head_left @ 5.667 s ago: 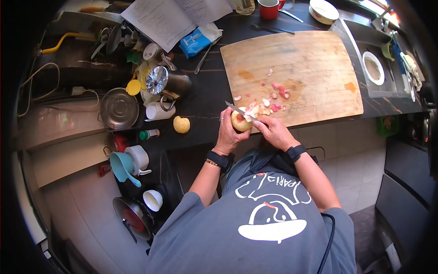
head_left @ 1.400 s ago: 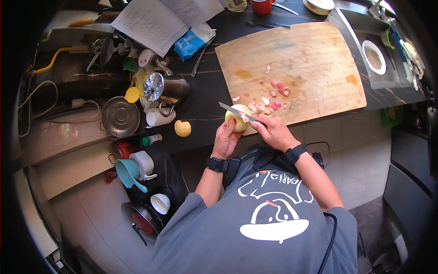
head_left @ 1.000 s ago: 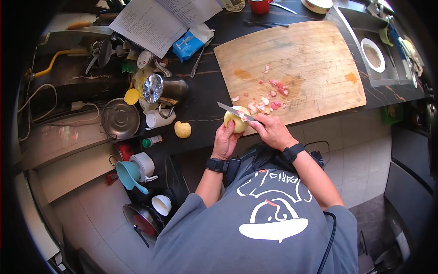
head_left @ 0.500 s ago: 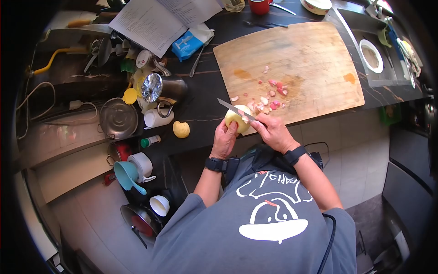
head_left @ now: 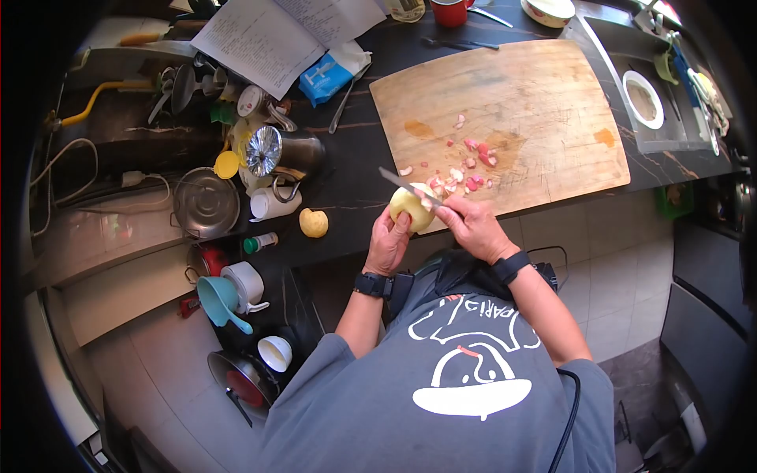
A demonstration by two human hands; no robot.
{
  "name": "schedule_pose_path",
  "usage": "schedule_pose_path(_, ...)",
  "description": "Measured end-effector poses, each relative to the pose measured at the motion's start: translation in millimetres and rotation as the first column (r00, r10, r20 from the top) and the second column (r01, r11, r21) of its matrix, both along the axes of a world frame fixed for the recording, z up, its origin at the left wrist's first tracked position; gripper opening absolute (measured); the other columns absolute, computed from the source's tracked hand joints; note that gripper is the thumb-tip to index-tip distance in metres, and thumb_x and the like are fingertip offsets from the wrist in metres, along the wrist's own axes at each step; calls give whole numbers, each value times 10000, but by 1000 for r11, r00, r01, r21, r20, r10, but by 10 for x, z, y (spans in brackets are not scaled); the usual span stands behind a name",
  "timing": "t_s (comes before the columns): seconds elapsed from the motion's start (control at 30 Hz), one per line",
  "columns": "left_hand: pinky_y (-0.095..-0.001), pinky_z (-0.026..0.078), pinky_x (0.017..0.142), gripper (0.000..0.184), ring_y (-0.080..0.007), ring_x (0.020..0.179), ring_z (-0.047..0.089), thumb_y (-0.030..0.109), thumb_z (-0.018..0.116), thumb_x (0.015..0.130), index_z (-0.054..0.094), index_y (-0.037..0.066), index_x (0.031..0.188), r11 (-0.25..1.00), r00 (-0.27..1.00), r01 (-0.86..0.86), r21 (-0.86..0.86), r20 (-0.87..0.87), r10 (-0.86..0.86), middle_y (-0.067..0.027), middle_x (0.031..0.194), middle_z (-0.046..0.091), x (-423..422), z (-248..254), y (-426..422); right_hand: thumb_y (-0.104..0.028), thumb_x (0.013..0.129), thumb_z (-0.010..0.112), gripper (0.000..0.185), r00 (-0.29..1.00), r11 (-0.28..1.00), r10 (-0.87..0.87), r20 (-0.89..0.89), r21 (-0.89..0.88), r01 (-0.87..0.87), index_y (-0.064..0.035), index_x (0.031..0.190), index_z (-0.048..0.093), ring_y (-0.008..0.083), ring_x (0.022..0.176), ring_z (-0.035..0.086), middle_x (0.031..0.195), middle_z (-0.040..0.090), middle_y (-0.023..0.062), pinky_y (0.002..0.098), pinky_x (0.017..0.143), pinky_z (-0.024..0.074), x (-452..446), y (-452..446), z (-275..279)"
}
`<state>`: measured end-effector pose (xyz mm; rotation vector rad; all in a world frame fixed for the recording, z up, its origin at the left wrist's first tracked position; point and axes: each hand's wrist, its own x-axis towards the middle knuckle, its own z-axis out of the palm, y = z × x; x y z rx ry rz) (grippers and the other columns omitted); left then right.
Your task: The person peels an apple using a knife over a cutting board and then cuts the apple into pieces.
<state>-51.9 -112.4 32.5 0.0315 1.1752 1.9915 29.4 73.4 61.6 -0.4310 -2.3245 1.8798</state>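
Observation:
My left hand (head_left: 387,243) is closed around a pale, mostly peeled apple (head_left: 405,206), held at the near left edge of the wooden cutting board (head_left: 544,87). In my right hand (head_left: 478,230) is a knife (head_left: 400,181), its blade lying across the top of the apple and pointing up to the left. My right fingers hide the knife's handle. Small red and pink peel scraps (head_left: 475,183) lie scattered on the board just beyond my hands. A second yellowish peeled fruit (head_left: 314,223) rests on the dark counter to the left.
A steel pitcher (head_left: 296,154), a white mug (head_left: 276,203) and a green-capped jar (head_left: 260,242) stand on the left. Open papers (head_left: 260,43), a blue packet (head_left: 325,79) and a red mug (head_left: 449,12) are farther back. The sink (head_left: 670,87) is at right.
The knife blade has tilted slightly and moved a little on the apple. Both hands stay in nearly the same place, with the same hold.

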Motion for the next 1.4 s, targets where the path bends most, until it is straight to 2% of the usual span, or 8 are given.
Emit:
schedule_pose_path(0.07,-347,410,1045,534,-190,1197,537,242,639,947,430,-22,1362,1000,1000,5,5,-8,-5,-92,1285,557,-3,14,18,-224,941,614,213,997,996,54,-50,71,-50,-23,873,634,374,668,610,715,599,200,408,585,460,7,-20,-13)
schedule_pose_path(0.27,-337,410,1042,528,-182,1189,542,246,639,947,437,-12,1362,999,998,29,16,-55,-28,-87,1278,561,23,0,-31,-220,932,622,216,1000,999,6,27,51,-7,-22,846,634,384,650,600,692,588,198,414,570,454,-7,39,-120)
schedule_pose_path(0.47,-326,416,1028,518,-170,1171,546,244,645,943,451,-11,1350,1000,997,-5,-14,-79,4,-80,1264,568,12,55,4,-227,939,617,233,996,998,60,-73,27,-58,-22,830,627,375,644,601,685,589,200,406,567,455,-31,-39,-9)
schedule_pose_path(0.6,-315,416,1021,518,-158,1162,545,251,647,943,455,-9,1347,1000,996,4,-26,-93,-7,-76,1253,570,16,18,-10,-228,936,622,231,997,998,42,-65,48,-39,-23,831,620,377,644,601,689,589,197,404,563,456,-28,-15,-22)
schedule_pose_path(0.67,-315,414,1021,516,-157,1161,544,252,647,943,457,-8,1345,999,993,18,-40,-119,-22,-75,1250,571,30,6,-26,-222,932,625,222,999,999,30,18,17,-30,-21,839,616,380,649,599,706,592,196,406,568,458,-19,20,-76)
schedule_pose_path(0.8,-310,414,1018,517,-153,1153,545,255,655,939,462,-7,1340,997,987,7,-80,-158,-20,-73,1240,574,16,0,14,-222,935,619,214,999,1000,25,-44,14,-25,-24,856,624,386,665,606,723,604,196,414,577,464,-18,-14,20)
schedule_pose_path(0.9,-307,417,1012,516,-149,1146,545,255,657,938,463,-8,1337,997,984,13,-80,-176,-27,-71,1236,574,5,2,9,-222,939,614,205,996,994,67,-59,91,-62,-27,878,637,388,683,617,733,611,196,417,586,472,-27,-25,30)
schedule_pose_path(1.4,-298,427,990,497,-140,1126,548,258,654,941,475,-3,1324,997,986,-5,-82,-169,-9,-63,1223,581,19,43,50,-216,928,622,219,997,994,49,-52,98,-44,-20,831,612,402,689,614,719,606,209,437,587,466,-26,-41,25)
